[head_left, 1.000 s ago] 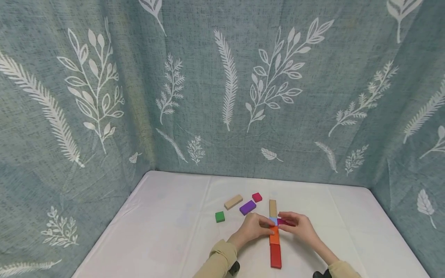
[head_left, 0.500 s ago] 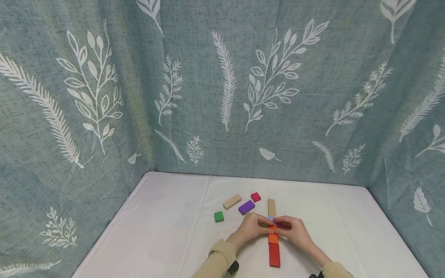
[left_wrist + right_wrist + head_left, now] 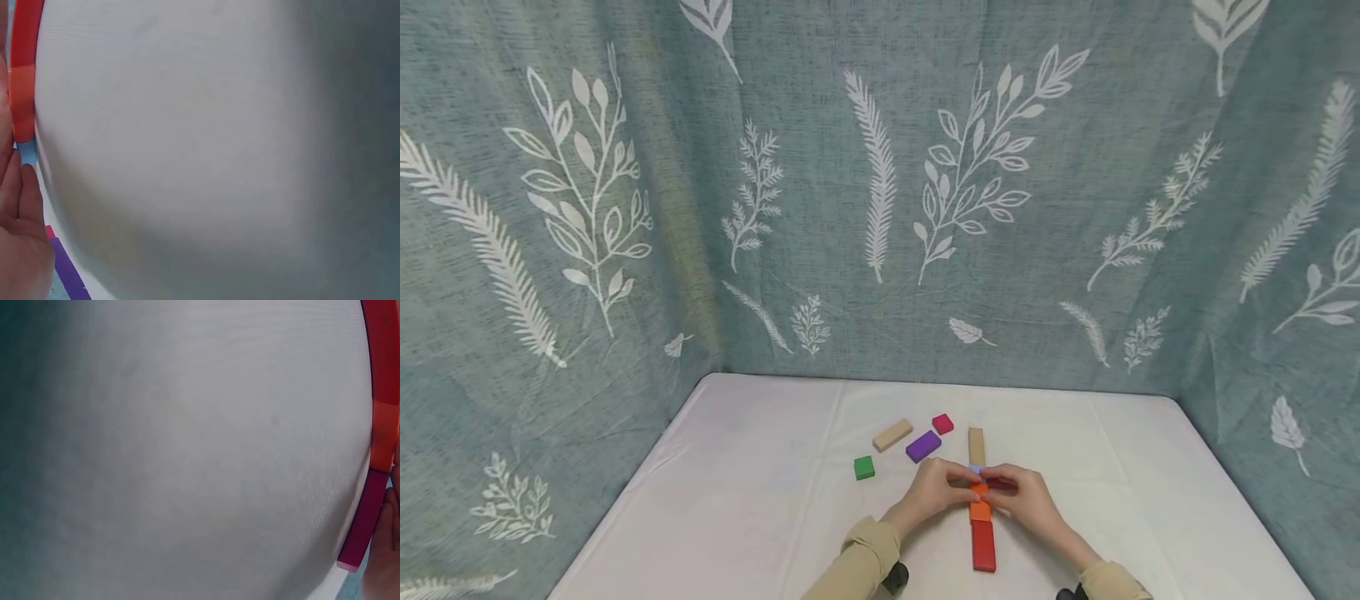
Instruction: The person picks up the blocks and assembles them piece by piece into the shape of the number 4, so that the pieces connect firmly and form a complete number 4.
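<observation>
A row of wooden blocks runs away from me in the head view: a red block (image 3: 983,546), an orange block (image 3: 980,510), a light blue block (image 3: 976,470) and a tan block (image 3: 976,446). With index finger and thumb on either side, my right hand (image 3: 1024,497) pinches a maroon block (image 3: 364,519) that juts right from the row. From the left, my left hand (image 3: 934,492) touches the row with its index finger at the blue block and its thumb at the orange one. Nothing shows between those two fingers. My fingertips partly cover the blue and orange blocks.
Left of the row lie loose blocks: a purple block (image 3: 923,447), a small crimson block (image 3: 943,424), another tan block (image 3: 892,435) and a green cube (image 3: 864,467). A white cloth (image 3: 737,483) covers the table. A patterned teal curtain (image 3: 820,208) encloses its back and sides.
My right hand has moved left with the maroon block, up against the row. My left hand keeps its place at the row. The whole head view has shifted slightly.
</observation>
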`<act>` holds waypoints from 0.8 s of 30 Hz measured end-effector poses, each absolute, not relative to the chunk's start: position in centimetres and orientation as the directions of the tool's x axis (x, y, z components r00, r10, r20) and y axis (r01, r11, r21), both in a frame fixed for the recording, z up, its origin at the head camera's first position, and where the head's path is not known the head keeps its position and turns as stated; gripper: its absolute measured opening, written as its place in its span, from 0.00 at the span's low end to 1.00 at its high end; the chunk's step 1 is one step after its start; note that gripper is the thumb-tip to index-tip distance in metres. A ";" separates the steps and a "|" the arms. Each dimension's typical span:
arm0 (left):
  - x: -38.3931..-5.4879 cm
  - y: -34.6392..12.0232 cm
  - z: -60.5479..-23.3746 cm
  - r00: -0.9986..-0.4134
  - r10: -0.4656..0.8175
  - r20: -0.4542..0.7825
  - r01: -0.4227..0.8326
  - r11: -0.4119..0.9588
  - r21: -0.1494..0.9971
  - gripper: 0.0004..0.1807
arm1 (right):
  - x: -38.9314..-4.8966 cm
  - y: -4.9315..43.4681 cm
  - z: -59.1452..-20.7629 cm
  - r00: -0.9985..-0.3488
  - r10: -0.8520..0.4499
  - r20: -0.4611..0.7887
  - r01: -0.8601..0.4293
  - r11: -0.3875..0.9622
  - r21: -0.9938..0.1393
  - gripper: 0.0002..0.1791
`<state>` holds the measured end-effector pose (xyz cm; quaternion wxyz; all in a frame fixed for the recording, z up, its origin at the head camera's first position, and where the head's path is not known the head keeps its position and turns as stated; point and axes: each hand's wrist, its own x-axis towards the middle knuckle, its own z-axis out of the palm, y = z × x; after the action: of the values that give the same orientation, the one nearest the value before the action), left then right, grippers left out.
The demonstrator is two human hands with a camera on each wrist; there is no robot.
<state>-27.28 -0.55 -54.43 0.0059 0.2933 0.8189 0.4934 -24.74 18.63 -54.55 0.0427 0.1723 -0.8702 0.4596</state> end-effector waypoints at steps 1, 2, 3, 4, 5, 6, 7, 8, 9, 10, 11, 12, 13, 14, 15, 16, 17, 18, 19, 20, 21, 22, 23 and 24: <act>-27.3 -0.5 -54.4 -0.829 0.487 0.274 0.471 0.346 0.811 0.11 | -24.8 18.6 -54.5 -0.938 -0.259 0.232 -0.338 0.518 -0.786 0.17; -27.3 -0.5 -54.3 -0.831 0.487 0.268 0.467 0.351 0.811 0.11 | -24.8 18.6 -54.5 -0.938 -0.259 0.230 -0.336 0.517 -0.787 0.16; -27.3 -0.5 -54.2 -0.834 0.487 0.261 0.462 0.357 0.812 0.11 | -24.8 18.7 -54.5 -0.938 -0.261 0.229 -0.336 0.517 -0.787 0.16; -27.3 -0.5 -54.2 -0.836 0.487 0.253 0.456 0.361 0.813 0.11 | -24.8 18.7 -54.4 -0.937 -0.264 0.230 -0.339 0.515 -0.788 0.16; -27.3 -0.4 -54.1 -0.837 0.487 0.251 0.455 0.362 0.814 0.11 | -24.9 18.7 -54.4 -0.935 -0.267 0.233 -0.342 0.511 -0.788 0.16; -27.4 -0.4 -54.1 -0.839 0.484 0.248 0.450 0.362 0.816 0.10 | -24.9 18.7 -54.4 -0.933 -0.273 0.234 -0.346 0.508 -0.789 0.17; -27.3 -0.4 -54.0 -0.843 0.479 0.246 0.444 0.359 0.821 0.10 | -24.9 18.8 -54.5 -0.931 -0.280 0.235 -0.350 0.504 -0.789 0.17; -27.3 -0.5 -54.0 -0.847 0.471 0.246 0.438 0.357 0.825 0.10 | -25.0 18.8 -54.5 -0.929 -0.286 0.235 -0.354 0.500 -0.791 0.17; -27.3 -0.5 -53.9 -0.853 0.461 0.245 0.430 0.355 0.830 0.10 | -25.0 18.8 -54.5 -0.927 -0.293 0.235 -0.357 0.493 -0.793 0.17; -27.2 -0.5 -53.9 -0.861 0.447 0.241 0.418 0.354 0.837 0.10 | -25.0 18.8 -54.5 -0.925 -0.299 0.233 -0.358 0.488 -0.796 0.17; -27.2 -0.6 -53.9 -0.870 0.433 0.237 0.407 0.356 0.841 0.11 | -25.0 18.8 -54.5 -0.924 -0.305 0.230 -0.358 0.484 -0.798 0.17; -27.1 -0.6 -53.9 -0.880 0.416 0.229 0.390 0.356 0.849 0.11 | -25.0 18.8 -54.5 -0.923 -0.310 0.227 -0.358 0.481 -0.800 0.17; -27.1 -0.6 -53.8 -0.887 0.403 0.225 0.378 0.354 0.855 0.11 | -25.0 18.7 -54.5 -0.923 -0.312 0.225 -0.358 0.478 -0.802 0.17; -27.0 -0.7 -53.7 -0.895 0.389 0.219 0.364 0.351 0.863 0.11 | -24.9 18.7 -54.4 -0.923 -0.315 0.223 -0.357 0.475 -0.805 0.17; -27.0 -0.7 -53.5 -0.900 0.379 0.214 0.352 0.345 0.870 0.11 | -24.9 18.7 -54.4 -0.923 -0.315 0.220 -0.354 0.474 -0.806 0.17; -27.0 -0.7 -53.3 -0.905 0.370 0.209 0.340 0.336 0.879 0.11 | -24.9 18.7 -54.3 -0.924 -0.315 0.219 -0.353 0.475 -0.806 0.16; -26.9 -0.8 -53.1 -0.908 0.366 0.207 0.332 0.322 0.887 0.11 | -24.9 18.7 -54.3 -0.924 -0.314 0.218 -0.351 0.474 -0.807 0.16; -26.9 -0.8 -52.9 -0.909 0.361 0.208 0.326 0.305 0.895 0.11 | -24.9 18.7 -54.2 -0.925 -0.312 0.217 -0.350 0.477 -0.807 0.16; -26.9 -0.8 -52.6 -0.912 0.358 0.202 0.315 0.292 0.903 0.11 | -24.9 18.7 -54.2 -0.926 -0.310 0.217 -0.349 0.477 -0.807 0.16; -26.9 -0.9 -52.4 -0.916 0.354 0.189 0.297 0.284 0.912 0.11 | -24.8 18.7 -54.2 -0.928 -0.307 0.214 -0.345 0.481 -0.806 0.16; -27.0 -0.9 -52.1 -0.919 0.350 0.181 0.285 0.274 0.919 0.11 | -24.8 18.7 -54.2 -0.929 -0.303 0.212 -0.341 0.485 -0.805 0.16; -27.0 -1.0 -51.8 -0.922 0.347 0.174 0.275 0.266 0.924 0.11 | -24.8 18.7 -54.1 -0.930 -0.301 0.211 -0.340 0.487 -0.805 0.16; -27.1 -1.0 -51.5 -0.924 0.343 0.170 0.267 0.259 0.928 0.12 | -24.8 18.7 -54.1 -0.931 -0.300 0.208 -0.337 0.488 -0.805 0.16; -27.1 -1.1 -51.1 -0.927 0.338 0.164 0.258 0.257 0.931 0.12 | -24.8 18.7 -54.1 -0.932 -0.298 0.206 -0.334 0.491 -0.804 0.16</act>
<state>-27.12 -1.11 -51.15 0.0341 0.1881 0.7920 0.5798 -24.84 18.69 -54.13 0.0195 0.1829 -0.8632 0.4701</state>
